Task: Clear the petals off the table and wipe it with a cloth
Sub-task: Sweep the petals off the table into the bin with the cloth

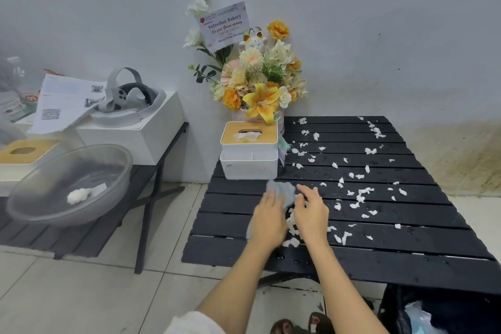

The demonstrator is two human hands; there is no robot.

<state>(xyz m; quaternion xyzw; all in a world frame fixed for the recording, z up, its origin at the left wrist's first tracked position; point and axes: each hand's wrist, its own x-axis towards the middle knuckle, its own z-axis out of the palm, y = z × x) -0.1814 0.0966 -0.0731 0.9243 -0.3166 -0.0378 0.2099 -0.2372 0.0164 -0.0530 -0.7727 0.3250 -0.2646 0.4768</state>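
Observation:
White petals [360,194] lie scattered over the black slatted table [393,238], thickest in its middle and far right, with a small heap [291,241] between my hands. My left hand [268,221] rests on a grey cloth [283,191] near the table's left front, fingers curled on it. Close beside it, my right hand [310,213] lies over the petal heap with its fingers bent down; whether it holds petals is hidden. Water drops show on the slats.
A white tissue box [249,153] with a wooden lid and a flower bouquet [260,84] stand at the table's far left corner. On the lower side table to the left sits a clear plastic basin [40,198] holding a white clump [78,195], with a headset on a white box behind it.

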